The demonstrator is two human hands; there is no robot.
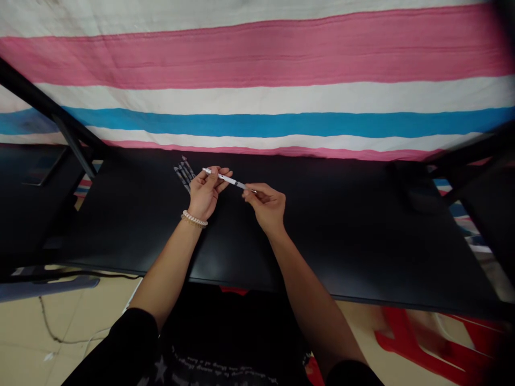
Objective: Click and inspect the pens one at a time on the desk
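A slim white pen (232, 180) with a dark band near its middle is held slantwise between both hands above the black table. My left hand (206, 188), palm turned up, pinches its upper left end between thumb and fingers. At the other end, my right hand (267, 205) grips the tip part with thumb and fingertips, which cover some of it. Just beyond my left hand lies a small bunch of dark pens (184, 170) on the table, their near ends hidden behind the hand.
The black table (341, 241) stretches to both sides, with a dark flat object (420, 187) at its right. A striped cloth (257, 59) hangs along the back edge between black slanted posts (36, 96). Below right stands a red plastic stool (410, 338); a cable (52, 332) lies on the floor.
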